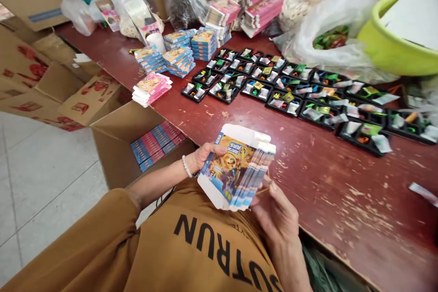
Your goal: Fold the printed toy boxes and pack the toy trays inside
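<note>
A stack of flat, unfolded printed boxes (227, 164), blue and yellow with white flaps, is held above the table's front edge. My left hand (209, 154), with a white bead bracelet at the wrist, grips its left side, thumb on the top face. At the stack's right edge is my right hand (275, 207), its fingers bent around a thin yellowish band that runs by the stack. Part of the right fingers is hidden behind the stack. Beyond, black trays (256, 90) with small packets and coloured pieces stand in rows on the red table (308, 164).
Blue box stacks (179, 59) and a pink stack (150, 86) stand at the back left. Below them an open carton (116, 123) holds packed boxes. Plastic bags (328, 13) and a green basin (372, 32) line the back right.
</note>
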Action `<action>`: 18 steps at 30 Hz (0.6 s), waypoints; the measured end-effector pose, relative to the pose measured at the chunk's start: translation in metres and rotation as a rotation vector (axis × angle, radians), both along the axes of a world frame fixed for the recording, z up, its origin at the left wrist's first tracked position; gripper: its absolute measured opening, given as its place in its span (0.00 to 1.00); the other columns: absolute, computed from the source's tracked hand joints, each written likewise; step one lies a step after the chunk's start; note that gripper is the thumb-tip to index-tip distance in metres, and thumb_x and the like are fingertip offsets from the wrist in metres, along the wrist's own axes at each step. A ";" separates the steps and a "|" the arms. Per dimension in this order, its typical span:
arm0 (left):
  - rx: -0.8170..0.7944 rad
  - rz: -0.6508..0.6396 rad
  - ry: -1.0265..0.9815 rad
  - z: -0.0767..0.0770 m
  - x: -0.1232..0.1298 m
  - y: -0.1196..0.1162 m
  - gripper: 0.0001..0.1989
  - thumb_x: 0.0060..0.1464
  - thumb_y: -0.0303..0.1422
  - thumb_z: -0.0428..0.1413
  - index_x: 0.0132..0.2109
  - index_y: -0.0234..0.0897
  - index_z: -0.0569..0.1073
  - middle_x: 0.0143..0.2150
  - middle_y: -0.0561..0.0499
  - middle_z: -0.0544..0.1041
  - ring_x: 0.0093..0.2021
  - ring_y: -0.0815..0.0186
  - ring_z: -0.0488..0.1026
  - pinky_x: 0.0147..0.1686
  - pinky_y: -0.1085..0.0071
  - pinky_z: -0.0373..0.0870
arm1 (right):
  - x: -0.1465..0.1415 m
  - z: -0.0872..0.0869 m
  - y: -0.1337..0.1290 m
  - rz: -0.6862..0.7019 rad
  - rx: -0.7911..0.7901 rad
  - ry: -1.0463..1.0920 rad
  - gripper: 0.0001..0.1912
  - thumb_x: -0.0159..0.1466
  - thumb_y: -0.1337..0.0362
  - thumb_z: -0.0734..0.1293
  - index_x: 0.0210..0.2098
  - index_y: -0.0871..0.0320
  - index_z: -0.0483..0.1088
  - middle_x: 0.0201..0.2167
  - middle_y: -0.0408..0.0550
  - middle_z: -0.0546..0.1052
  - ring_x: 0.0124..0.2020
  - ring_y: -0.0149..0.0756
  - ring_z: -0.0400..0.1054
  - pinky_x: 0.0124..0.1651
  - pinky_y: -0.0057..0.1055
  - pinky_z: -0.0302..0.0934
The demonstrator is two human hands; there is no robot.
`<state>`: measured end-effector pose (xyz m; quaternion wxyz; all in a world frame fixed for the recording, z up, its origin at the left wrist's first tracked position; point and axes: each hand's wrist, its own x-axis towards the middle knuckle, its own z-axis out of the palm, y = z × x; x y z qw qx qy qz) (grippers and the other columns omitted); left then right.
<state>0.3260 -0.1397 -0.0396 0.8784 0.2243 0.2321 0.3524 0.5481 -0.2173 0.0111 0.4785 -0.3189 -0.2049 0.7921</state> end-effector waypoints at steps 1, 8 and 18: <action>0.003 -0.004 -0.004 -0.001 -0.001 -0.001 0.35 0.41 0.37 0.67 0.58 0.29 0.77 0.51 0.31 0.85 0.47 0.42 0.85 0.51 0.49 0.80 | 0.002 0.000 0.002 -0.004 0.002 0.019 0.15 0.60 0.54 0.79 0.30 0.52 0.71 0.24 0.41 0.69 0.24 0.33 0.66 0.31 0.34 0.73; 0.085 -0.018 0.083 0.015 -0.010 -0.003 0.34 0.34 0.31 0.70 0.53 0.28 0.81 0.46 0.30 0.86 0.40 0.43 0.86 0.44 0.54 0.81 | 0.019 0.019 0.039 -0.081 0.100 -0.024 0.15 0.57 0.61 0.80 0.41 0.50 0.75 0.24 0.34 0.65 0.17 0.23 0.35 0.16 0.25 0.48; 0.127 0.068 0.298 0.039 -0.023 -0.013 0.23 0.45 0.29 0.69 0.50 0.28 0.83 0.50 0.33 0.86 0.45 0.46 0.86 0.51 0.51 0.81 | 0.003 0.061 0.024 0.075 0.685 -0.338 0.02 0.69 0.62 0.74 0.41 0.50 0.77 0.39 0.46 0.86 0.17 0.26 0.67 0.19 0.25 0.61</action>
